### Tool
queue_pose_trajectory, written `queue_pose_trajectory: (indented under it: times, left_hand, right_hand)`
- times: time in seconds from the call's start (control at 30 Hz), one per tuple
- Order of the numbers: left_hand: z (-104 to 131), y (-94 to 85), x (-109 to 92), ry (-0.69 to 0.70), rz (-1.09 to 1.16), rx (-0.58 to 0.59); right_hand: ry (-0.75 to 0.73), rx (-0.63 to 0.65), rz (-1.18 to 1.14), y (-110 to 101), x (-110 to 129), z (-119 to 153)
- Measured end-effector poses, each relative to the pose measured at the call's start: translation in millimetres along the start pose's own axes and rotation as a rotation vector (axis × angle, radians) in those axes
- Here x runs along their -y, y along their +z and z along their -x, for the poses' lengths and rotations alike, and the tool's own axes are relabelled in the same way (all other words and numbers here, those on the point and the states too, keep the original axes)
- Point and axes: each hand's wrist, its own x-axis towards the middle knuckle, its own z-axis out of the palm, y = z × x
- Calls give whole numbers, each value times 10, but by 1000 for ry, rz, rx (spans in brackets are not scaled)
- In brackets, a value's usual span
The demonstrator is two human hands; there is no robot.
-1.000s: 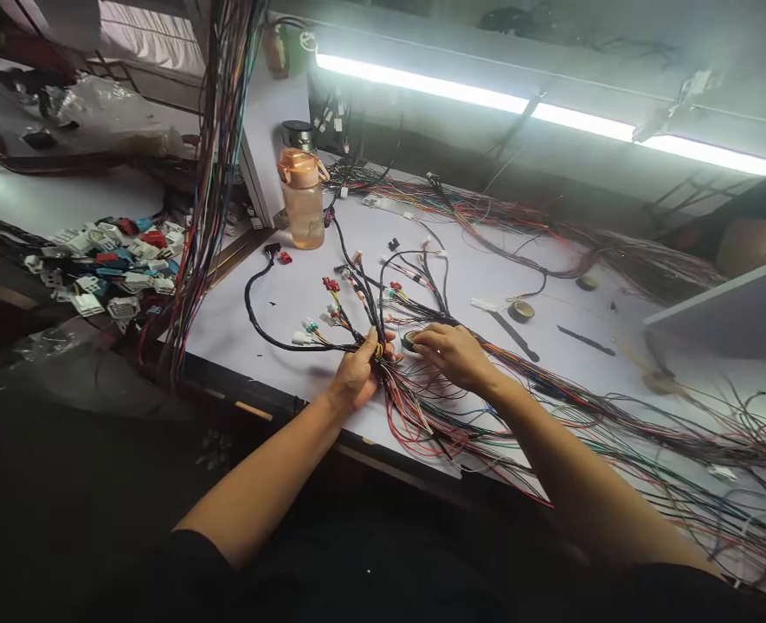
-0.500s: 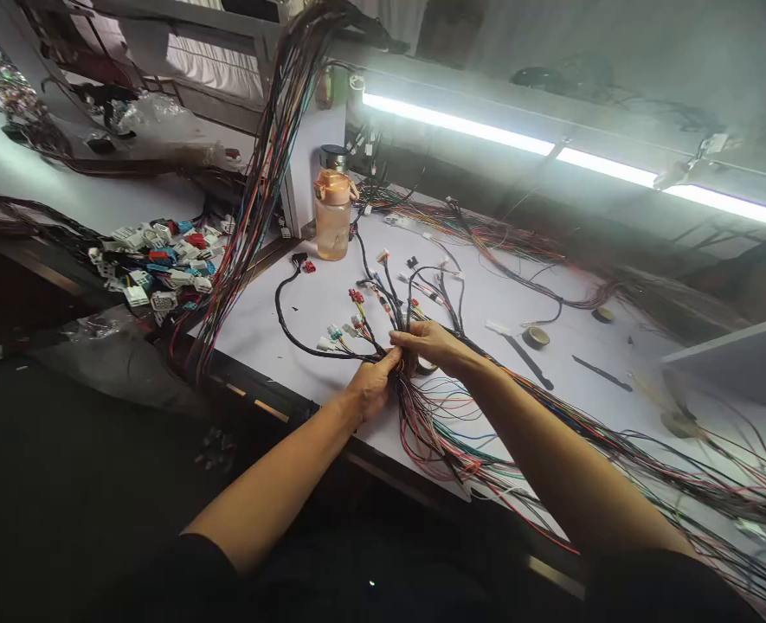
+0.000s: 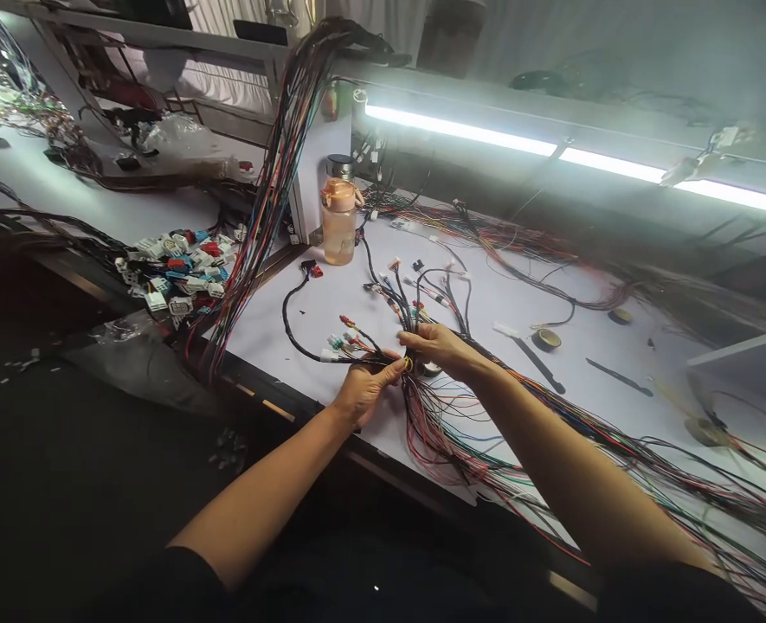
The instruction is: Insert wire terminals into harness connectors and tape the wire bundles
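A wire harness [image 3: 438,433] lies across the front of the white table, its loose wires fanning out to the right. My left hand [image 3: 364,388] grips the bundle from the left where the taped branches meet. Just beyond, my right hand [image 3: 435,346] has its fingers closed round the same junction. A bit of yellow shows between the hands. Black-taped branches with white, teal and red connectors [image 3: 344,342] spread away to the left and back. One long branch [image 3: 286,320] curves left to a red and black plug. Partly hidden below my right hand is a roll of tape [image 3: 430,369].
A peach-capped water bottle [image 3: 339,225] stands at the back left. Beside it hangs a thick wire bundle [image 3: 272,208]. Connectors lie in a heap [image 3: 181,268] at left. Tape rolls [image 3: 546,339] and dark strips [image 3: 538,365] lie at right, under a tube light [image 3: 460,128].
The view has shifted slightly, so the scene sits a little lower and to the right. My left hand has turned on the bundle, and a red-tipped branch beside it has swung lower.
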Motion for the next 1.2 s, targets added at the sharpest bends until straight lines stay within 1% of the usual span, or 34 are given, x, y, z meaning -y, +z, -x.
queue_pose_trajectory:
  times: [0.1,0.2,0.37,0.47,0.53,0.67,0.77,0.93,1.03,1.13,1.2]
  left_hand:
    - [-33,-5,48,16,-23,-36]
    - [-58,-15,53,-14,-52,-47]
    - [-85,-46,-42,-100,-136,4]
    - [-96,-60,-97,-151,-188,36]
    - [-104,-61,-98,-176,-205,46]
    - [-105,-52,-38,-171,-190,32]
    - [-94,-38,-14,-145,-158,26]
    - [-74,49,-39,-91,-90,20]
    - [-56,144,-11,-111,-41,24]
    - [-33,219,55,-125,41,-53]
    - [-19,235,90,-123,59,-90]
  right_hand:
    - [-7,-10,18,-7,-14,-1]
    - [-21,-5,52,2,-29,9]
    - [-27,12,152,40,-51,25]
    - [-35,-11,223,68,-45,-3]
    - [-38,-36,258,89,-35,-32]
    - [-32,-82,272,120,-35,-55]
    - [-24,-71,240,116,-60,-24]
    - [-19,-97,164,86,-82,20]
    - [-26,-135,148,102,-90,6]
    - [-40,-198,186,146,-100,-13]
    - [-50,-246,233,174,-98,-12]
